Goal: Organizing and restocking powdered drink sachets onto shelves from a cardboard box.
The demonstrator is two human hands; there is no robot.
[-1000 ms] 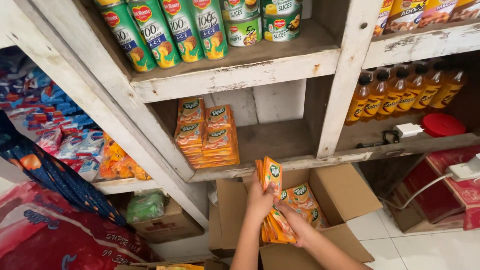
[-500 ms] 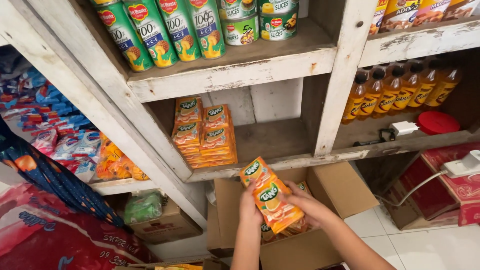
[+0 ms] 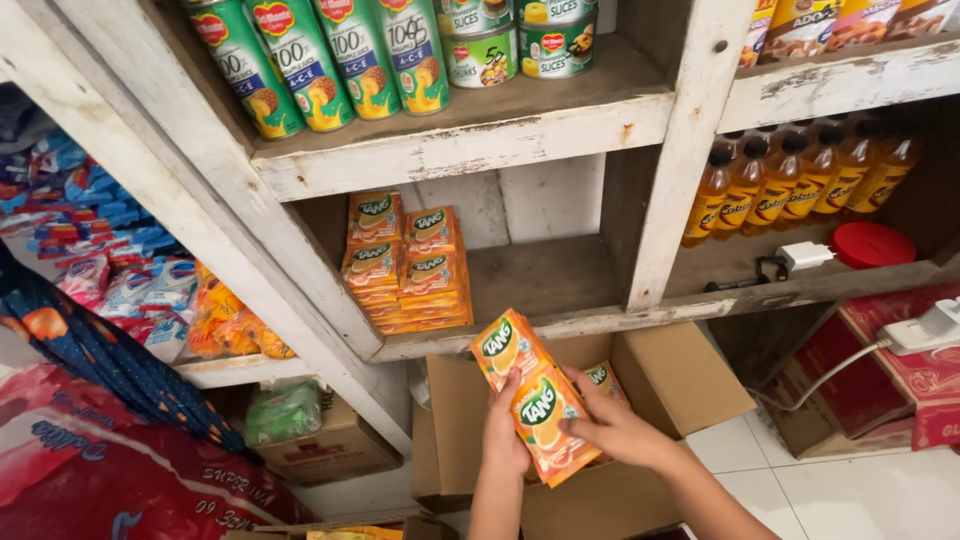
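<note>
I've got a fanned bunch of orange drink-powder sachets (image 3: 535, 400) in both hands, held up just above the open cardboard box (image 3: 660, 375) on the floor. My left hand (image 3: 503, 440) grips the bunch from its lower left edge, fingers curled tight, thumb pressed on the front of the nearest sachet. My right hand (image 3: 615, 430) comes in from the right, fingers spread narrow and lying flat across the front sachet's right side, fingertips touching its printed face. The top sachet sticks out up and to the left, clear of my fingers; the lower one sits tilted between both hands. One more sachet peeks out behind my right fingers, inside the box.

Right above, on the wooden shelf (image 3: 560, 285), two stacks of the same orange sachets (image 3: 408, 265) sit at the left end of the compartment, well apart from what I hold. Above that, tall green juice cans (image 3: 320, 60) line the upper shelf. To the right, orange drink bottles (image 3: 800, 185) stand in a row beside a red lid (image 3: 870, 243).
</note>
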